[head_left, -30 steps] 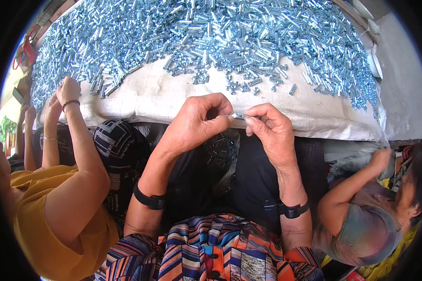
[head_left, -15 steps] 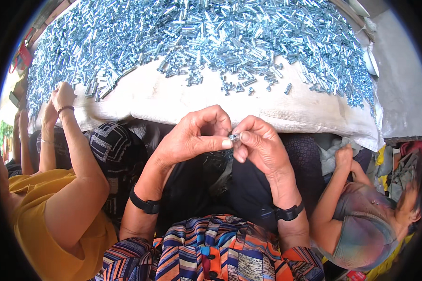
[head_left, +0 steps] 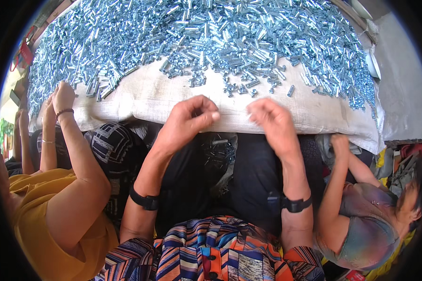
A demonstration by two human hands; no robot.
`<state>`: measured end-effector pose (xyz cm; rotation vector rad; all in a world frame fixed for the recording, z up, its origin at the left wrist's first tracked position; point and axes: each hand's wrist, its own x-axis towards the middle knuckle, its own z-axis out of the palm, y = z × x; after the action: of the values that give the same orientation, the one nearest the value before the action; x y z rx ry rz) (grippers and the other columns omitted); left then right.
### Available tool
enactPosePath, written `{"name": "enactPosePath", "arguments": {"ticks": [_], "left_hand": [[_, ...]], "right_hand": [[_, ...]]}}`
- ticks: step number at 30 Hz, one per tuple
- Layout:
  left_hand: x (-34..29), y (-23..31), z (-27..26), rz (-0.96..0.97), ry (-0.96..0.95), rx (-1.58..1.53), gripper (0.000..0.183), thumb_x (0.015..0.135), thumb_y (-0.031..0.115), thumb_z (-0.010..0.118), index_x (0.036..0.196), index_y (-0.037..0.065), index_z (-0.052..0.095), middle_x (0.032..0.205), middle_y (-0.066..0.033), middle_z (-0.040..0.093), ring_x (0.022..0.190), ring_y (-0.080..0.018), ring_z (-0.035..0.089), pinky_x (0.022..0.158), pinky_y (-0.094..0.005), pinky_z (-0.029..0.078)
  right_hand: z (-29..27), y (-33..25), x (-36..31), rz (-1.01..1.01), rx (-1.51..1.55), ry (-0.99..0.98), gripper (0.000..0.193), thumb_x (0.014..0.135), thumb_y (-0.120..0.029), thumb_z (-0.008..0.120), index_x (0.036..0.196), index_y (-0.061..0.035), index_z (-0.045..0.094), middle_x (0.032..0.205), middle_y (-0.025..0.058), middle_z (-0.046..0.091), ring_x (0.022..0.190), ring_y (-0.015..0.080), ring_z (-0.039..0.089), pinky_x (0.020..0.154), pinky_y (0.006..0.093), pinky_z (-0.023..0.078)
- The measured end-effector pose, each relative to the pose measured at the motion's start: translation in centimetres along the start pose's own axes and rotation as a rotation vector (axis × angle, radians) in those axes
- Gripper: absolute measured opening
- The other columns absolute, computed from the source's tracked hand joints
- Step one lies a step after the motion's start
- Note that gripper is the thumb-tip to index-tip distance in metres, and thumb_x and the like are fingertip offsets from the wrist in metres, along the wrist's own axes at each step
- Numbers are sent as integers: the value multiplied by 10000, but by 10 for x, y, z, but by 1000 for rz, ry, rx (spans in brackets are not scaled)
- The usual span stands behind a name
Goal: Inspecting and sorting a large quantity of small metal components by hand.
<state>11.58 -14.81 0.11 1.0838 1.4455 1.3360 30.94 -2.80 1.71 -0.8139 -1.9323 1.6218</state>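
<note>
My left hand (head_left: 186, 124) hovers at the near edge of the cloth-covered table (head_left: 169, 100). Its fingers are loosely curled, the thumb sits a little apart from them, and I see nothing held. Across a gap, my right hand (head_left: 279, 125) hangs over the same edge, its fingertips smeared by motion; whether they hold anything cannot be made out. Small shiny metal fittings, mostly short cylinders, form a wide heap (head_left: 211, 33) beyond both hands. A few loose fittings (head_left: 252, 85) lie nearer me. Below and between my hands, more metal fittings (head_left: 219, 152) rest in a dark hollow between my knees.
Close on my left sits a person in a mustard top (head_left: 56, 210), both hands raised by the heap. On my right sits another person in a multicoloured top (head_left: 361, 225), an arm at the table edge. Clothes and bags (head_left: 403, 171) are piled at the far right.
My hands were together, pinching a small metal fitting. They have come apart, the right one moving right and slightly up, and that fitting is no longer visible between them.
</note>
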Motion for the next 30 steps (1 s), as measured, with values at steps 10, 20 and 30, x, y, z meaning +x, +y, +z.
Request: {"name": "enactPosePath", "arguments": {"ticks": [10, 20, 30], "left_hand": [[51, -17, 23, 249, 355, 861, 182, 761, 144, 648, 926, 70, 639, 775, -98, 612, 704, -273, 616, 638, -377, 470], [55, -17, 13, 175, 289, 539, 111, 784, 100, 622, 873, 38, 603, 742, -62, 615, 681, -177, 607, 623, -304, 464], [13, 16, 18, 19, 64, -425, 125, 789, 11, 617, 877, 32, 532, 766, -34, 588, 676, -105, 583, 645, -236, 469]], "right_hand": [[-2, 22, 68, -106, -1017, 375, 275, 781, -249, 672, 919, -18, 614, 859, 174, 640, 836, 329, 627, 721, 418, 477], [10, 24, 64, -55, -466, 415, 239, 774, -119, 673, 953, -29, 544, 792, 120, 621, 729, 252, 626, 659, 353, 489], [24, 3, 7, -47, 494, 182, 80, 884, -60, 598, 941, -15, 565, 776, 26, 574, 663, 85, 532, 636, 216, 440]]}}
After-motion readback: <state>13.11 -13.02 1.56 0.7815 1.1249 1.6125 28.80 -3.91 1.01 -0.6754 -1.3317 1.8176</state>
